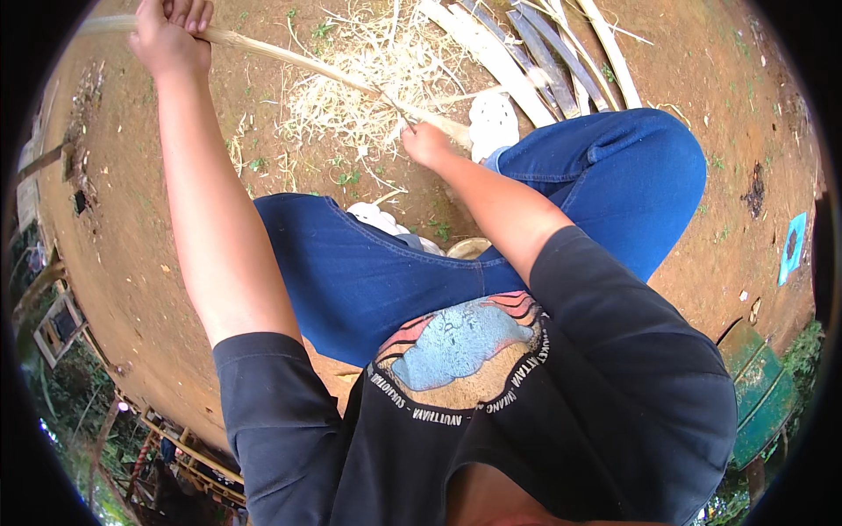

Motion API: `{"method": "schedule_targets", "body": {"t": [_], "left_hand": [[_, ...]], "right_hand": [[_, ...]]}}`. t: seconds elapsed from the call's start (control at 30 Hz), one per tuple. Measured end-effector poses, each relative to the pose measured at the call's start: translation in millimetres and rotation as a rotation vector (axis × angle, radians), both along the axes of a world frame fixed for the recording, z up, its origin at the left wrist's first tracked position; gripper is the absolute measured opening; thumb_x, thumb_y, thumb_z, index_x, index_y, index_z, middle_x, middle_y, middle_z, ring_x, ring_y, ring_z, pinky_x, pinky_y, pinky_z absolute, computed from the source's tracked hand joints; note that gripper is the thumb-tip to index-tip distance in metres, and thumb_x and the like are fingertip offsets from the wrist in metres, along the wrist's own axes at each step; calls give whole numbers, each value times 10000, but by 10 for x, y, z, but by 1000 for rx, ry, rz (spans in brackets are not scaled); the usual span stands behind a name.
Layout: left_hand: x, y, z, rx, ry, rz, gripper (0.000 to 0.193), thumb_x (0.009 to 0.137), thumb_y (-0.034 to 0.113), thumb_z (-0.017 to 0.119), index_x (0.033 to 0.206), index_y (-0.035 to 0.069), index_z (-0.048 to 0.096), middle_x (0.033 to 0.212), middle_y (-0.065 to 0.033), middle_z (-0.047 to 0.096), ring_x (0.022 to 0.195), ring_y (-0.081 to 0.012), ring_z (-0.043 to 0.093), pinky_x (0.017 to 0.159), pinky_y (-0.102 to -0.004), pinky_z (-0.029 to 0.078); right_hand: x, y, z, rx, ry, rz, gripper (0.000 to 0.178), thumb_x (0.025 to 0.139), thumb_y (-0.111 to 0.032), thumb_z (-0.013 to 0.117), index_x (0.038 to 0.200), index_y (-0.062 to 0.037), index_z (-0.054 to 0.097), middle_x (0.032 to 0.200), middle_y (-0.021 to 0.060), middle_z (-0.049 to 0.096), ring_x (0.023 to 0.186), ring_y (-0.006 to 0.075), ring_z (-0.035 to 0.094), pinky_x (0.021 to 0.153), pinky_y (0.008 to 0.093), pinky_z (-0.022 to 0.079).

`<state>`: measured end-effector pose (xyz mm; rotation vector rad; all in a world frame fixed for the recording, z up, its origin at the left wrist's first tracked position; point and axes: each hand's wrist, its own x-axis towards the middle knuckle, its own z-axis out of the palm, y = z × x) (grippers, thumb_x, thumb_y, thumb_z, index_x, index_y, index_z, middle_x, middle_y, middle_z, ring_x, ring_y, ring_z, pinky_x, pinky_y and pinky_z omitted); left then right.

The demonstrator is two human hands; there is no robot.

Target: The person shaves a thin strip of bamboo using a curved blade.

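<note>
My left hand (172,39) is closed around a long pale strip of split bamboo or wood (298,61), far out at the upper left. The strip slants down to the right, its other end by the white shoe (494,123) on my right foot. My right hand (425,143) is closed near that end. From its fingers a thin dark blade (399,110), which looks like a knife, reaches up across the strip. The knife's handle is hidden in my fist. Curly pale shavings (351,110) lie on the ground beneath and beyond the strip.
Several pale and dark slats (548,61) lie at the far right, beyond my right knee (649,149). Bare brown earth surrounds me. A light blue flat piece (792,250) and a green panel (761,394) are at the right rim. Wooden framing (66,329) stands at the left rim.
</note>
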<state>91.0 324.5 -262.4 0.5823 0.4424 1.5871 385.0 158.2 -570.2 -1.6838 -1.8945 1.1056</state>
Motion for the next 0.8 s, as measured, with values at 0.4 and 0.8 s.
{"method": "schedule_targets", "body": {"t": [0.4, 0.8], "left_hand": [[548, -428, 301, 138, 617, 240, 397, 988, 324, 501, 648, 180, 357, 476, 59, 298, 367, -66, 293, 370, -221, 270], [112, -806, -58, -18, 634, 490, 379, 984, 414, 504, 820, 76, 452, 725, -60, 522, 704, -226, 537, 756, -373, 476]], "right_hand": [[-128, -29, 664, -771, 336, -219, 347, 950, -325, 439, 810, -40, 577, 635, 130, 560, 552, 208, 577, 534, 396, 498], [377, 230, 546, -1151, 836, -434, 280, 982, -338, 431, 775, -151, 451, 587, -12, 419, 492, 133, 396, 480, 322, 404]]}}
